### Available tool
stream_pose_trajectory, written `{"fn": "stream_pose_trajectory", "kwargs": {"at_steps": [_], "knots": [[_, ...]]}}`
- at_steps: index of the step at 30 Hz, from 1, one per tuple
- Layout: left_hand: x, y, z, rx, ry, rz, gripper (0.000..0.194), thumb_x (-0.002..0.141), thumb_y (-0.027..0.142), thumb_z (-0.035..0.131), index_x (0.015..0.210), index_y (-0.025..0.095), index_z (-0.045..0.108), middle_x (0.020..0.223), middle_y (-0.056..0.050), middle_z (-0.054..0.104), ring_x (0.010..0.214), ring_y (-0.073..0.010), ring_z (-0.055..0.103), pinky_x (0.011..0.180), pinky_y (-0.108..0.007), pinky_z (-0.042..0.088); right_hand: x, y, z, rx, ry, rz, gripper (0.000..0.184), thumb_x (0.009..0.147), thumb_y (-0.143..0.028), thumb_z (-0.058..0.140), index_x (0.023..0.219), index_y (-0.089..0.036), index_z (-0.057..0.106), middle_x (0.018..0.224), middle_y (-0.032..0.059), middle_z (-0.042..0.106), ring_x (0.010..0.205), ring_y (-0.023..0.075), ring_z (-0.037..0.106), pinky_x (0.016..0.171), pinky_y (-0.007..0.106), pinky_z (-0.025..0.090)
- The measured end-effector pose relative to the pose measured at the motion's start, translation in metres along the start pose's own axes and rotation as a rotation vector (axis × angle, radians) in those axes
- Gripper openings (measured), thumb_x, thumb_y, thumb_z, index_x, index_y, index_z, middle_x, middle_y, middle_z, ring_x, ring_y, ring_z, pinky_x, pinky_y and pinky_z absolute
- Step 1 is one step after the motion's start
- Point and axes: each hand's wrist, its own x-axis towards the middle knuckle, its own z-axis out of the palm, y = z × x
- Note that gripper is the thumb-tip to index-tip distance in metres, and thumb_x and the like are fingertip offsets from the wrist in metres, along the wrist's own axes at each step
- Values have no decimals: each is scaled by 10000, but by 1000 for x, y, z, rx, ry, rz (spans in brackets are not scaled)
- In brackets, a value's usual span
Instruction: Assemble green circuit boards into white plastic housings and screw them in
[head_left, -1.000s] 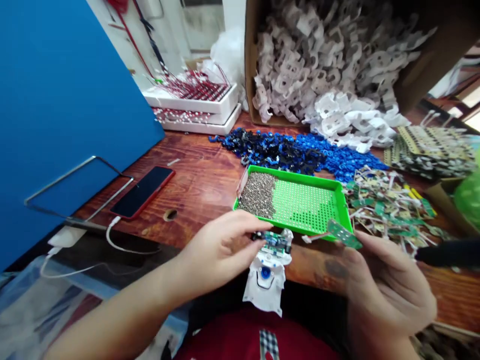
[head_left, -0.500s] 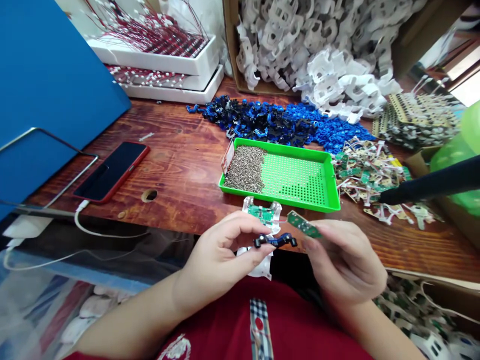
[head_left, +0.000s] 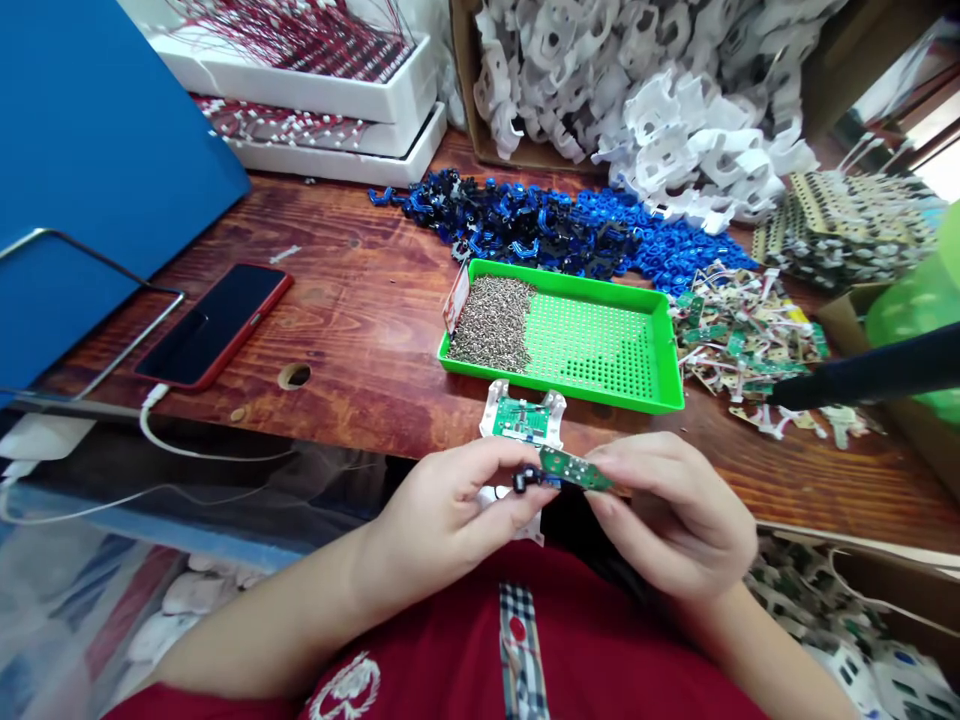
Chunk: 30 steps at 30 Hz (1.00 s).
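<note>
My left hand (head_left: 457,505) pinches a small black-and-blue plastic part (head_left: 527,480) between thumb and forefinger. Between thumb and fingers of my right hand (head_left: 679,510) is a small green circuit board (head_left: 574,468), its left end over the plastic part; whether the two touch I cannot tell. Just beyond the hands, at the table edge, lies a white plastic housing (head_left: 556,405) with another green circuit board (head_left: 517,418) in it. A second white plastic piece (head_left: 534,528) shows below my left hand, mostly hidden.
Ahead stands a green tray (head_left: 671,375) with small metal screws (head_left: 495,320) at its left. Behind it are blue and black plastic parts (head_left: 525,225) and white shells (head_left: 690,150). Loose wired boards (head_left: 750,330) and a dark bar (head_left: 862,370) are at right, a phone (head_left: 214,325) at left.
My right hand has brought the circuit board left and onto or just above the plastic part in my left hand. The view has shifted slightly.
</note>
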Motion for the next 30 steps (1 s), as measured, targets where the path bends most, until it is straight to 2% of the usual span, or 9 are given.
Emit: {"fn": "stream_pose_trajectory", "kwargs": {"at_steps": [4,7,12,18,23,26,30], "knots": [[1,3,-5,-7,-134,-115,140,848,262,552,910,197,659,782,11,688,795,-137,649,722,-187,501,-3,1,2,-5,-55,3,486,664,7,647,1112,-162,563,927,65,622,837,124,610,706,232,541],[0,3,-6,-97,-139,-201,175,843,308,555,920,186,653,822,-5,680,756,-134,642,694,-199,512,-7,2,3,63,-24,87,443,696,-4,623,1095,-188,573,911,59,624,823,128,599,704,254,533],[-2,-1,-6,-286,-171,-241,197,836,320,566,947,177,645,861,-23,673,783,-142,634,712,-217,516,-10,3,5,159,-24,188,416,707,-12,611,1069,-215,594,895,49,626,800,131,594,690,262,531],[-4,-5,-4,-360,-111,-262,195,839,305,564,964,180,649,871,-24,684,776,-138,635,712,-214,513,-9,1,3,180,-90,275,415,700,-3,618,1052,-223,601,888,32,624,800,123,604,696,250,533],[-2,0,-2,-240,-52,-190,219,866,274,521,1027,218,660,972,-21,709,881,-166,651,803,-241,506,-9,-6,7,116,-59,377,322,732,-45,616,1007,-214,613,896,42,636,814,129,605,699,249,533],[-1,2,2,-162,-20,-175,275,891,248,474,1124,248,622,1051,-13,697,918,-162,647,857,-253,493,-7,-10,11,63,-46,383,302,752,-62,605,1015,-213,609,890,44,639,809,124,599,679,236,531],[-2,0,5,-179,1,-154,325,906,225,447,1208,270,560,1148,2,663,966,-140,635,897,-225,473,-4,-13,14,24,-61,392,308,759,-60,602,1027,-212,599,915,34,631,840,111,596,696,218,531]]}}
